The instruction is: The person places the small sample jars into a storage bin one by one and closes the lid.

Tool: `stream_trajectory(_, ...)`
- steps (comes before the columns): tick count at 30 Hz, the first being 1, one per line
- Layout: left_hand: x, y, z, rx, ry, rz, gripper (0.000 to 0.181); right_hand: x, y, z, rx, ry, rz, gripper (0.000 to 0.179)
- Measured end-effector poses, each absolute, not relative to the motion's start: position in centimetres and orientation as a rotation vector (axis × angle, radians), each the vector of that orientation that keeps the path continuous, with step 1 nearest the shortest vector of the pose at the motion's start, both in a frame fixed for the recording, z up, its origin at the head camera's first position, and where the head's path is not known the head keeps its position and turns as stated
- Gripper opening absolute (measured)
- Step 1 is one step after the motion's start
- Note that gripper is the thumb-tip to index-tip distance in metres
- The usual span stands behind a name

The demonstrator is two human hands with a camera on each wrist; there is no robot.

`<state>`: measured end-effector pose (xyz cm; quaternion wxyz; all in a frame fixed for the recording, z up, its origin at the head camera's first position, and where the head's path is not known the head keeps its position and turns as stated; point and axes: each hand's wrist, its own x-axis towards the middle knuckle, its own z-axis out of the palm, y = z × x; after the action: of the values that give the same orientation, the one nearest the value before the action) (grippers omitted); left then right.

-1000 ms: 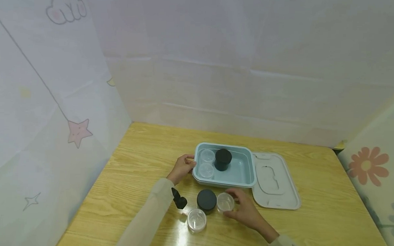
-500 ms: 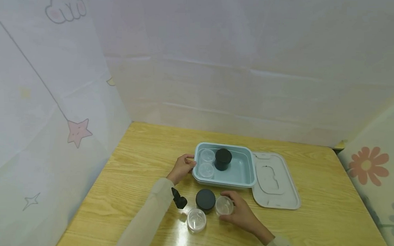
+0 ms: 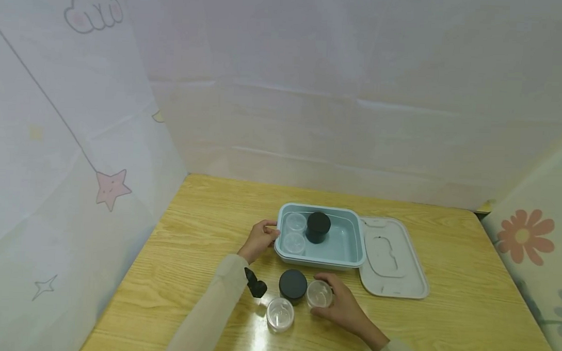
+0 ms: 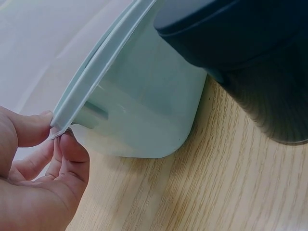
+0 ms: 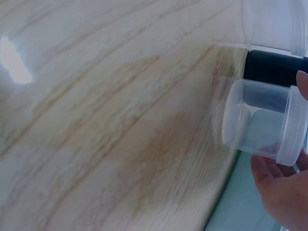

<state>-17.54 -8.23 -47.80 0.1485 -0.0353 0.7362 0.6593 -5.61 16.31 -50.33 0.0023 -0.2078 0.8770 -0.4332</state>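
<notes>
By L hand [image 3: 258,241], the tub [image 3: 344,246] is pinched at its L rim, its body lying R of the hand on the counter [image 3: 204,240]. In front, a dark jar [image 3: 293,284] is seen, cut off in L wrist view. Just R of it, a clear jar [image 3: 318,294] is gripped btwn thumb & fingers of R hand [image 3: 343,304], itself cropped in R wrist view; whether jar's lifted can't be told.
</notes>
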Motion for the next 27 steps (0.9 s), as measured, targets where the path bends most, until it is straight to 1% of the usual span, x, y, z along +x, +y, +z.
stream_trajectory(6,-17.5,-8.2,-47.6,-0.111,2.124,1.877,0.033,-5.5,16.3,-49.8,-0.636,2.75,-1.357,0.067)
stream_trajectory(8,-17.6,-8.1,-47.6,-0.146,2.122,1.858,0.035,-5.5,16.2,-49.5,-0.605,2.746,-1.355,0.068)
stream_trajectory(17,-17.7,-8.1,-47.6,-0.144,2.113,1.851,0.038,-5.6,16.4,-47.9,-0.484,2.734,-1.341,0.067)
stream_trajectory(27,-17.7,-8.1,-47.7,-0.156,2.128,1.863,0.034,-6.1,16.6,-46.3,-0.593,2.704,-1.367,0.064)
